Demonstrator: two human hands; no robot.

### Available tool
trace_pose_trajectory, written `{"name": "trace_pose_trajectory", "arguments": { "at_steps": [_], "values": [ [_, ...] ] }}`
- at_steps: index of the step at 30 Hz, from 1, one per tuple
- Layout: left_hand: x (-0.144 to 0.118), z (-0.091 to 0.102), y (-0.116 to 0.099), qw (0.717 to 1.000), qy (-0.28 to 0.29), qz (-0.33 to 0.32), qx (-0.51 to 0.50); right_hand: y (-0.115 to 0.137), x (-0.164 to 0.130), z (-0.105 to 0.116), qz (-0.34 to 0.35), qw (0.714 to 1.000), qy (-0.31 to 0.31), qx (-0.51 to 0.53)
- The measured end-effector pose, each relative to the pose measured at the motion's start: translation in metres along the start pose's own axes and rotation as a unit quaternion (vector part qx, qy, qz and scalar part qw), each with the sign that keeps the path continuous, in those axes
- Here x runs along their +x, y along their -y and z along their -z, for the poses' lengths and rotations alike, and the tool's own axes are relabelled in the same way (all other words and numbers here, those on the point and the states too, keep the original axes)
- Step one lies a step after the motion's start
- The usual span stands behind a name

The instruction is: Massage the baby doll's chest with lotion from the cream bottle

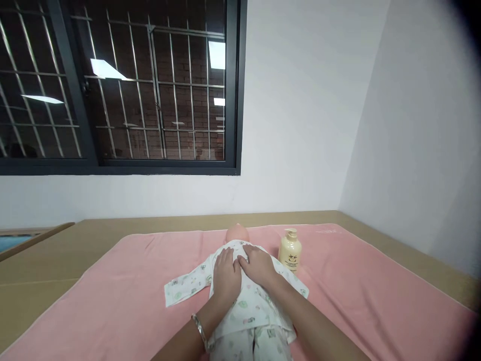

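Note:
A baby doll (237,233) lies on its back on a pink towel (120,296), head pointing away from me. It wears a white printed garment (251,313) with one sleeve spread to the left. My left hand (226,276) lies flat on the doll's chest, fingers together, a bracelet on its wrist. My right hand (258,265) rests beside it on the upper chest, fingertips pressing the cloth near the collar. Neither hand grips anything.
A cream pump bottle (290,249) stands upright on the towel just right of the doll's head. The towel covers a tan surface (56,255) that meets white walls at the back and right. A barred dark window (120,85) fills the upper left.

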State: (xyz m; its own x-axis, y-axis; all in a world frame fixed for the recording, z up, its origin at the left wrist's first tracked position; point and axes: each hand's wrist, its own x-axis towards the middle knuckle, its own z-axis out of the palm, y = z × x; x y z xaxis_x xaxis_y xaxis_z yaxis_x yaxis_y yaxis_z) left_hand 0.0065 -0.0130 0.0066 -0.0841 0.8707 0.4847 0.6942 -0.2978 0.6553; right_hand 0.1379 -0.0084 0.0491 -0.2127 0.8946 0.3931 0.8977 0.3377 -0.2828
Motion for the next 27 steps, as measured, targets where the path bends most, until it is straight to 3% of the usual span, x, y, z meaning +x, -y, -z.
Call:
{"name": "trace_pose_trajectory", "arguments": {
  "at_steps": [3,9,16,21,27],
  "values": [
    [0.010,-0.001,0.004,0.998,0.031,0.010,0.054,-0.005,-0.001,0.001,0.030,1.000,-0.007,0.008],
    [0.023,-0.002,0.012,0.996,0.056,0.023,0.066,-0.003,-0.003,-0.004,0.041,0.999,-0.031,-0.008],
    [0.025,-0.001,0.012,0.992,0.054,-0.069,0.093,0.009,-0.012,0.004,-0.001,0.999,0.005,-0.052],
    [0.018,-0.001,0.009,0.993,0.005,-0.103,0.065,0.002,-0.010,0.005,0.001,0.999,0.006,-0.033],
    [0.008,0.000,0.001,0.981,-0.048,-0.168,0.087,-0.024,0.002,-0.004,0.060,0.997,0.035,0.037]
  ]
}}
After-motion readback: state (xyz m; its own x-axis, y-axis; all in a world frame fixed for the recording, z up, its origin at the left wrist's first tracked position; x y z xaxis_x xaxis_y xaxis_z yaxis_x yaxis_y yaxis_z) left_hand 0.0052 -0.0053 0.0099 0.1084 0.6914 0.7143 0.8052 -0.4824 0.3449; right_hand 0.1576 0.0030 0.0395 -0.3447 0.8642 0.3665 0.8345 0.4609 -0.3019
